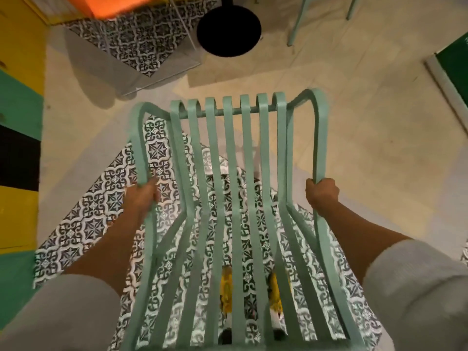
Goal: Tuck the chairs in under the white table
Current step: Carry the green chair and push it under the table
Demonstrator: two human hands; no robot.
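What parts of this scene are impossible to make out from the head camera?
- White table top: above the frame; only its black base shows.
- Second chair: cut off at the top edge, legs only.
- Held chair's legs: hidden beneath its slats.
- Left hand: motion-blurred, fingers indistinct.
- Shoes: mostly hidden behind slats.

Beige floor [354, 122]; patterned tile patch [83, 224] near, under slatted seat; second patterned tile patch [141, 44] far left; black round pedestal base [228, 30] far centre, resting on beige floor; mint chair legs [301, 21] far right, feet on floor; yellow shoes [226, 292] near, on patterned tiles, seen through slats.
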